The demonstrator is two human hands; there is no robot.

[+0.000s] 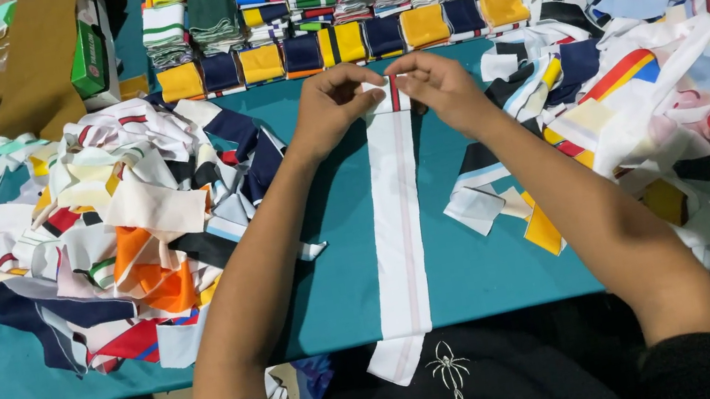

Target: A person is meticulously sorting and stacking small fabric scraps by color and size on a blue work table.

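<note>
In the head view, a long white knitted fabric strip with thin pale stripes [398, 221] lies flat on the teal table [334, 307]. It runs from the far end, where the hands are, toward the person, and its near end hangs over the table edge. The left hand [331, 108] and the right hand [442, 86] meet at the far end of the strip, where a small red and dark striped band [394, 93] sits. The fingers of both hands are closed in a pinch on this far end.

The strip looks light, soft and limp, so I judge it will sag and fold if lifted from one point only. The best hold seems to be the two corners of one short end, with a light pinch.

A loose heap of mixed colour fabric pieces [114, 238] lies on the left, another heap of mostly white pieces [678, 82] on the right, and neat folded stacks of coloured ribbed fabric [326, 14] stand behind.
</note>
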